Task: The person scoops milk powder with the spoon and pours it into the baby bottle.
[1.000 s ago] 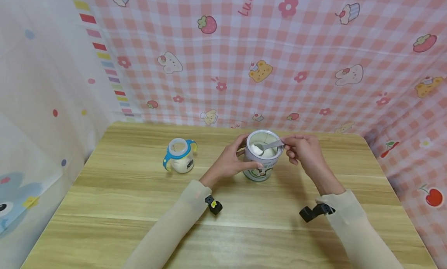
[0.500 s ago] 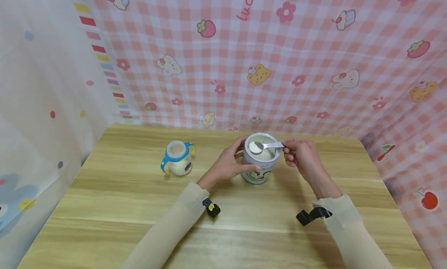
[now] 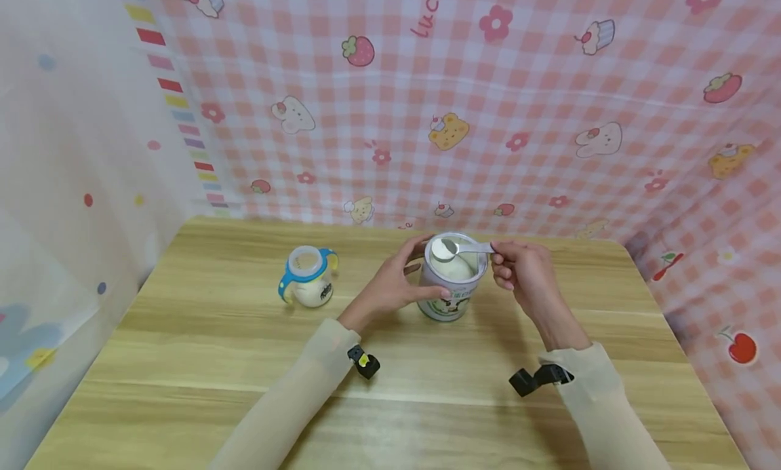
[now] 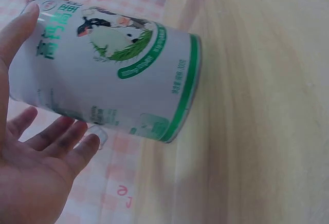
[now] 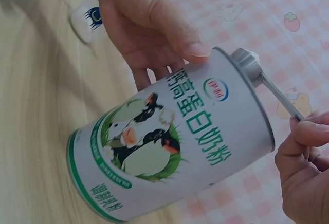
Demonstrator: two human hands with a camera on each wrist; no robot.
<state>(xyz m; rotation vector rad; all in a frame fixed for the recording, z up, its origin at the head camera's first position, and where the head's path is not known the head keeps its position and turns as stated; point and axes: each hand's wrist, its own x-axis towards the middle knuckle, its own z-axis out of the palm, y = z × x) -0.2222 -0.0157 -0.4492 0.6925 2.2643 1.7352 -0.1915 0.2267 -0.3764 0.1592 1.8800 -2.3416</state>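
Note:
A white milk powder can [image 3: 444, 306] with a green-edged cow label [image 5: 144, 142] stands upright on the table, its top uncovered. Pale powder [image 3: 454, 268] shows inside. My left hand [image 3: 393, 283] holds the can from its left side, thumb on the front and fingers around the back. With thumb and fingers, my right hand [image 3: 529, 272] pinches the handle end of a metal measuring spoon [image 3: 476, 248]. The spoon's deep bowl [image 5: 248, 66], heaped with white powder, is at the can's rim, over the opening. The left wrist view shows the can's side [image 4: 103, 70]; the spoon is hidden there.
To the left of the can stands a small cup [image 3: 314, 292] with blue and yellow handles and a translucent top. A pink checked curtain [image 3: 390, 104] hangs behind the wooden table [image 3: 201, 361], and a white curtain [image 3: 55, 151] hangs on the left.
My right hand has raised the measuring spoon from inside the can to rim height, with white powder in its bowl. My left hand keeps its hold on the can. The head view has shifted slightly.

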